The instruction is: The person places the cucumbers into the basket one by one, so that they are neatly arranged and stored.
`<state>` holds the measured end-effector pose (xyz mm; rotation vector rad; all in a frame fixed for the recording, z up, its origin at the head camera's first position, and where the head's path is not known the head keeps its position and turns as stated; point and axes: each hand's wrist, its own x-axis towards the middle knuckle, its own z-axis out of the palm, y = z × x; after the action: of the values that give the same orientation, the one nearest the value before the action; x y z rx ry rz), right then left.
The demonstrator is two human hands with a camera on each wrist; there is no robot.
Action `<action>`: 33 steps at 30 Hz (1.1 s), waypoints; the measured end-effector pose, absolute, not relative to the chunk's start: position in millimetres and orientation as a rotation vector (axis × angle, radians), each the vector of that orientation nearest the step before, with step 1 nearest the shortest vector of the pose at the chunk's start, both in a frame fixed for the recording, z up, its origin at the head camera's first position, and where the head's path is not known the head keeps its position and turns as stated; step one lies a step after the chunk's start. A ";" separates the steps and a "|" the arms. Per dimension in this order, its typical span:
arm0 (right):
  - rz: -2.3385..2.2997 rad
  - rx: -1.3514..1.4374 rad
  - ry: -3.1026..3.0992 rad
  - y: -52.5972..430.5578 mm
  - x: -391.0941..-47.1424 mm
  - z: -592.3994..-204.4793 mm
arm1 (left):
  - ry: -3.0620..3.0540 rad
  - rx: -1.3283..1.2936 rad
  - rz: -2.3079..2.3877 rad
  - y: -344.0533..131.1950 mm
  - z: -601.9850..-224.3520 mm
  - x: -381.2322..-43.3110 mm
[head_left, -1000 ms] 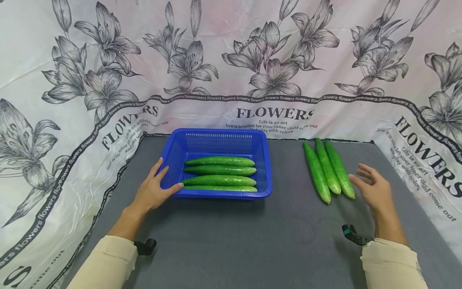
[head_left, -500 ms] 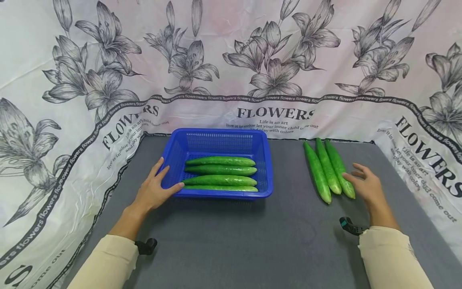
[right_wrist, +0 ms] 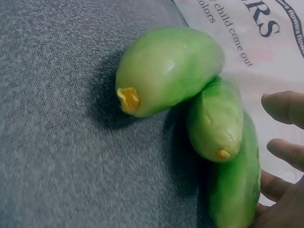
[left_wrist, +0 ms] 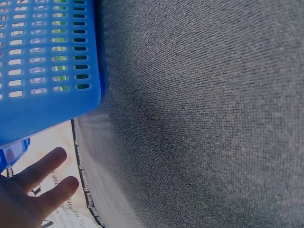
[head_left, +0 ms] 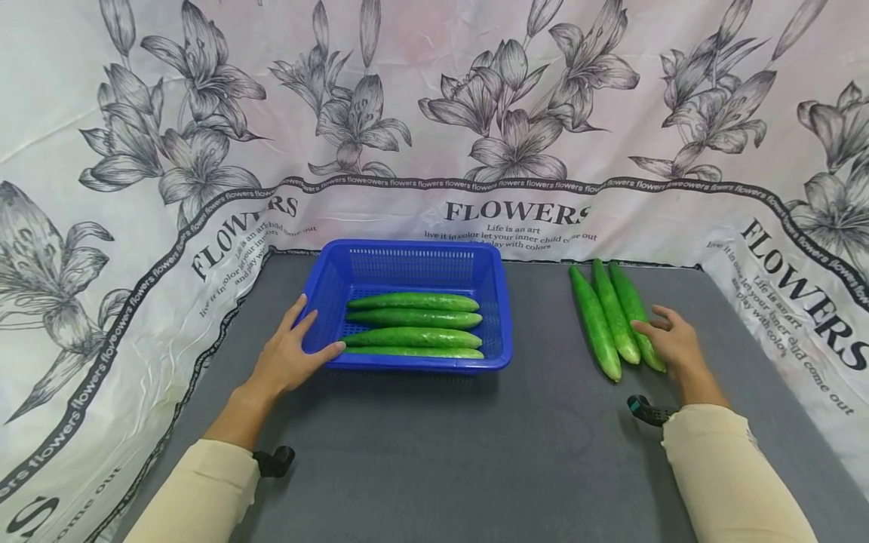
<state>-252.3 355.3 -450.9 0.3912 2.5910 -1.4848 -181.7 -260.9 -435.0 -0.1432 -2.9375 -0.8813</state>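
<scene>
Cucumber (head_left: 633,305), the right one of three on the counter (head_left: 475,452), lies by your right hand (head_left: 677,348), its fingers apart, not gripping. It looks firm and maybe slippery, not too heavy, so hold it round its middle. Your left hand (head_left: 285,358) is spread wide, touching the blue basket (head_left: 407,363).

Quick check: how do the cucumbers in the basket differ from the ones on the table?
The basket cucumbers lie crosswise in the head view; the table cucumbers slant front to back. Four basket cucumbers show, against three table cucumbers. The right hand is close to the table cucumbers, the left hand near the basket cucumbers. Both groups are long, slender and green.
</scene>
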 end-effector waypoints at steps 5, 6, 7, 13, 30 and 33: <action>-1.442 0.425 2.604 356.6 -260.9 -454.5 | -2.937 -0.140 -0.883 -260.5 -434.9 -182.4; -1.444 0.426 2.608 356.2 -261.8 -454.9 | -2.934 -0.141 -0.882 -260.5 -434.9 -182.3; -1.443 0.427 2.612 355.9 -262.6 -455.2 | -2.933 -0.143 -0.881 -260.6 -435.1 -182.2; -1.400 0.452 2.638 353.9 -263.8 -455.3 | -2.924 -0.147 -0.874 -261.2 -435.5 -181.9; -1.586 0.729 2.576 353.2 -253.6 -448.2 | -2.929 -0.148 -0.876 -262.1 -436.1 -182.3; -1.621 0.752 2.573 353.5 -247.6 -443.6 | -2.928 -0.148 -0.881 -261.7 -437.1 -181.7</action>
<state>-247.6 353.5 -443.6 0.7515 2.5729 -1.6205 -181.7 -261.7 -437.1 -0.1485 -2.9284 -0.8806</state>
